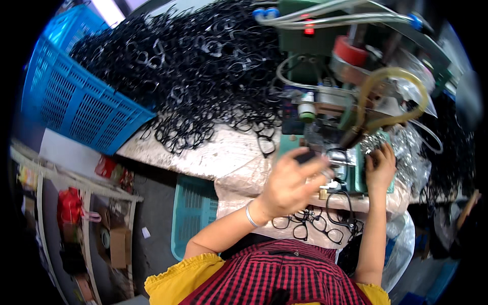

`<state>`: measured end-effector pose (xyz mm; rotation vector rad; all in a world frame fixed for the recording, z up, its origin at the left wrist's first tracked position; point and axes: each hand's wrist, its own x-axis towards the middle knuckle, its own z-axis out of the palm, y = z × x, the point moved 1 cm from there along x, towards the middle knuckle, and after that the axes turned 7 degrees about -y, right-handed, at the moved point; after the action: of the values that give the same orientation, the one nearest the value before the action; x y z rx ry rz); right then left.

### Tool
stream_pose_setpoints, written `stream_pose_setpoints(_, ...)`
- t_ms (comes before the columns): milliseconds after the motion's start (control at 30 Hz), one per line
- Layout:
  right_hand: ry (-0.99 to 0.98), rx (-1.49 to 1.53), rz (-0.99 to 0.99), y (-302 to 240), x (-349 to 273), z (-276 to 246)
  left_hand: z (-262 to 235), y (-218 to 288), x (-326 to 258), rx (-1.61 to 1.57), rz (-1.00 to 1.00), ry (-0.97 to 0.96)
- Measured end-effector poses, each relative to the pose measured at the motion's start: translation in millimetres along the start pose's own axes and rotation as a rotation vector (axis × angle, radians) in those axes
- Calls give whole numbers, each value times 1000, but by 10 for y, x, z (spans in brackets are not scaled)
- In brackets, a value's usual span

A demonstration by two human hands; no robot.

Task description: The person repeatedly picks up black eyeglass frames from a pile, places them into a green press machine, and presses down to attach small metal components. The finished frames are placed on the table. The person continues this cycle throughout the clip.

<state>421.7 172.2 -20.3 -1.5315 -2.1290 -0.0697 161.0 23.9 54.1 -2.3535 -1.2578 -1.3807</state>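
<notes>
Left hand point(290, 185) is pinching a black eyeglass frame point(306, 157) in closed fingers, lifting it toward the green machine point(325, 76); right hand point(380, 168) is resting curled on the machine bed, fingers' grip unclear, steadying there.

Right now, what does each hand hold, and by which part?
The left hand pinches a small dark piece at its fingertips; which part cannot be told. The right hand rests on small metal parts; no clear hold.
</notes>
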Motion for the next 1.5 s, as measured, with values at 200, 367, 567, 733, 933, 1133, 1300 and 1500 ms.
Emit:
stream_pose_setpoints(200,50,371,190,-16,14,-2,109,-1249,-226,23,-693,-23)
stream_pose_setpoints(367,79,686,253,-16,14,53,242,-1333,28,44,-767,-263)
stream_pose_setpoints(567,62,768,243,-14,35,50,402,-1501,-71,180,-656,-268)
stream_pose_setpoints(733,107,698,293,74,-215,-99,144,-1297,-78,12,-858,16)
stream_pose_setpoints(933,95,766,335,132,-601,-508,-391,-1234,-340,430,-276,-477)
stream_pose_setpoints(1133,100,878,26,-591,52,-566,-501,-1545,-474,251,-324,-437)
stream_pose_setpoints(1300,153,949,-83,-1038,95,-553,-477,-1303,-497,-403,-796,410)
stream_pose_setpoints(1500,-9,1374,81,-1121,108,-520,-474,60,483,-312,-402,247)
